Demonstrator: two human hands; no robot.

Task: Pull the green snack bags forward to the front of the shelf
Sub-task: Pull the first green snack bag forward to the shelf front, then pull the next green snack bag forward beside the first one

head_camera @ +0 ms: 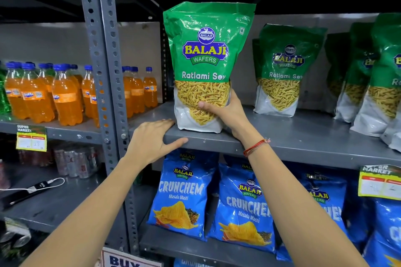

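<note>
Green on top and white at the base, the front snack bag (204, 67) reads "Balaji Wafers, Ratlami Sev", with a clear window showing thin yellow sev strands. It stands upright at the front edge of the grey metal shelf (303, 136), beside the shelf's left upright post (104, 71). The right hand (225, 110) grips the bag's lower right corner, thumb across the window and fingers wrapped behind; a red thread bracelet (256, 147) circles that wrist. Left of the bag, the left hand (152, 138) lies flat on the shelf edge, fingers spread and holding nothing. A second green bag (286, 71) stands right of the front bag and further back on the shelf, with more green bags (373, 76) clustered beyond it. Below the front bag, the lower shelf holds blue Crunchem bags (217, 199) standing in rows. Left of the post, another shelf carries orange soda bottles (65, 95) with blue caps.
</note>
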